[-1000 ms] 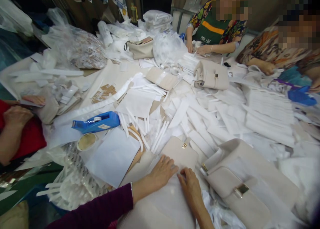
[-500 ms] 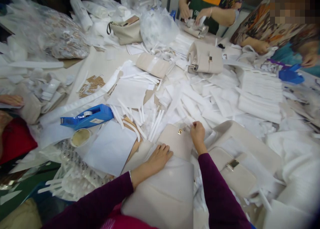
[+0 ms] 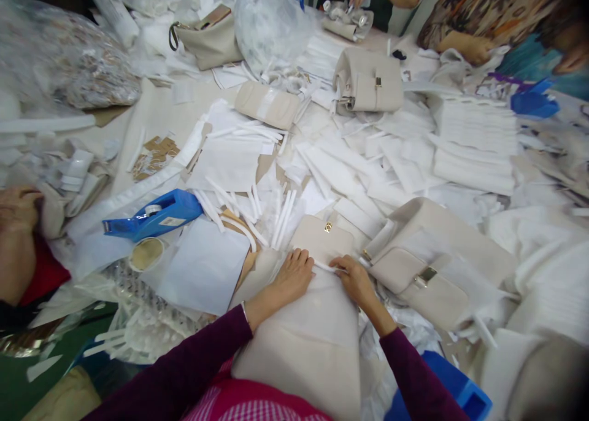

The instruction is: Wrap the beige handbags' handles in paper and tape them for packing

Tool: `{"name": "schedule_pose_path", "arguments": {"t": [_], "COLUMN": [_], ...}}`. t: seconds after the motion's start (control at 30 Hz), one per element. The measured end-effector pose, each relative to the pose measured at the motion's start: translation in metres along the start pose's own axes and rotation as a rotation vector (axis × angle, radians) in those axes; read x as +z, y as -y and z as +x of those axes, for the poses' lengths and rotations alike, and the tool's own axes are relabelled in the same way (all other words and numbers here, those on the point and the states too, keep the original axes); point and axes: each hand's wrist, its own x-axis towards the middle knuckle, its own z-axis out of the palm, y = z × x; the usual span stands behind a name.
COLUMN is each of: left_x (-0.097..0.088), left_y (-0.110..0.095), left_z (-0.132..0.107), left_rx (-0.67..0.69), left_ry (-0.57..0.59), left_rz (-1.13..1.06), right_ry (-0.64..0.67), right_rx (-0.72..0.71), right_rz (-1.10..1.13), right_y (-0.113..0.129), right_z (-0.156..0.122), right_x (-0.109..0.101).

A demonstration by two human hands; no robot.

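Observation:
A cream handbag lies in front of me, its flap with a gold clasp pointing away. My left hand rests flat on the bag just below the flap, fingers spread. My right hand sits beside it, fingertips pinching a thin white strip that lies across the bag between both hands. A second cream handbag with a gold clasp lies just to the right.
White paper strips and sheets cover the table. A blue tape dispenser and a tape roll lie at left. More cream bags sit farther back. Other people's hands work at the far side and left edge.
My right hand reached out to the white strips beyond the flap, then came back to the bag with a strip. The view tilted down and nearer.

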Motion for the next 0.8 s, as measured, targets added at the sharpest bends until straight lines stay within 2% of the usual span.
{"name": "schedule_pose_path", "arguments": {"t": [0.23, 0.4, 0.53, 0.6, 0.7, 0.8], "left_x": [-0.008, -0.008, -0.01, -0.007, 0.003, 0.014], "left_y": [-0.003, -0.001, -0.003, -0.009, -0.017, -0.017], "left_z": [-0.005, -0.004, -0.007, -0.014, -0.027, -0.038], "left_rx": [-0.004, -0.096, -0.155, -0.087, 0.095, 0.142], "left_ry": [-0.033, -0.005, -0.031, -0.019, 0.027, 0.038], "left_rz": [-0.028, -0.045, 0.001, 0.005, -0.072, -0.122], "right_ry": [0.041, -0.012, -0.023, -0.018, -0.032, -0.048], "right_rx": [-0.051, -0.078, -0.081, -0.078, -0.078, -0.074], "right_rz": [-0.069, -0.24, -0.225, -0.186, -0.113, -0.123], "right_y": [0.008, 0.024, 0.026, 0.023, 0.016, 0.01], "right_z": [-0.002, -0.014, -0.016, -0.014, -0.015, -0.025], "right_x": [0.002, 0.007, 0.009, 0.011, 0.016, 0.02]}}
